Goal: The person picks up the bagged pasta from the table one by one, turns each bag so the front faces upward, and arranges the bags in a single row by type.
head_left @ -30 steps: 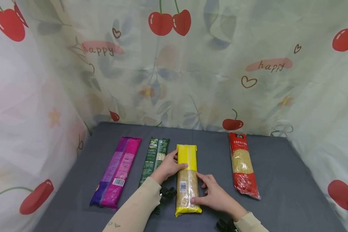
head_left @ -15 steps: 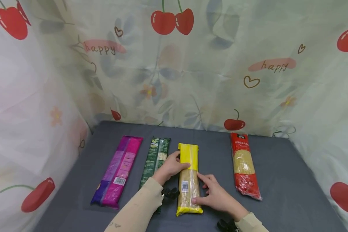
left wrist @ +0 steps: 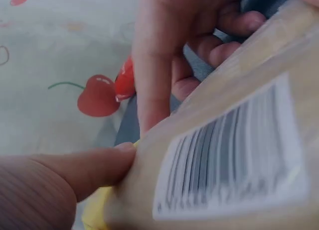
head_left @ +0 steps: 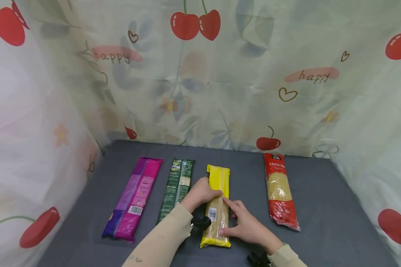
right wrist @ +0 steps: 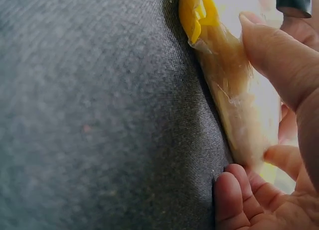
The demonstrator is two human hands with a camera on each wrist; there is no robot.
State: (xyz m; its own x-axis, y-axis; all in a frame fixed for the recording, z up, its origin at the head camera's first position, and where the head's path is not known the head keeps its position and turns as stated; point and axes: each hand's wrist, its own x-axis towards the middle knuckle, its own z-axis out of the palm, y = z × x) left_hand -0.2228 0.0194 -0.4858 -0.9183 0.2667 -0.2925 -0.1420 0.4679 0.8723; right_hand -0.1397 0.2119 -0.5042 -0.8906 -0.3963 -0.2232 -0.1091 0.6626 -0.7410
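A yellow-ended pack of dry noodles (head_left: 220,213) lies lengthwise on the dark table between both hands, its barcode (left wrist: 232,155) large in the left wrist view. My left hand (head_left: 200,192) grips it from the left, thumb across its upper half, other fingers hidden behind its left side. From the right, my right hand (head_left: 246,225) holds its lower half; the thumb (right wrist: 274,46) presses the top face and the index finger reaches the seam near the left thumb. In the right wrist view, the remaining fingers curl beside the pack against the cloth.
Left of the hands lie a green pack (head_left: 175,193), partly covered by the left forearm, and a purple-pink pack (head_left: 133,200). A red noodle pack (head_left: 281,191) lies to the right. Cherry-print curtains (head_left: 200,92) enclose the dark table (head_left: 324,207) at the back and sides.
The noodle pack has turned slightly, its upper end shifting right and its lower end left. My left hand has slid right, bringing its thumb close to the right index finger, which has moved inward.
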